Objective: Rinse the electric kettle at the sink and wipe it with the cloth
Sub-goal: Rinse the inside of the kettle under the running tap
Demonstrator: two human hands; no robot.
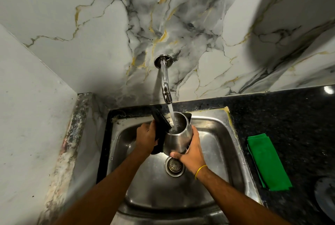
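Both forearms reach in from 6 o'clock over sink (213, 134). My left hand (146, 138) grips kettle (178, 137) by its black handle, my right hand (192, 154) wraps its steel body. Kettle upright, lid open, under tap (165, 81), water running in. Green cloth (268, 163) folded on worktop (281, 114) at 3 o'clock.

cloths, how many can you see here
1: a folded green cloth lies on the dark counter right of the sink. Others may be out of frame.
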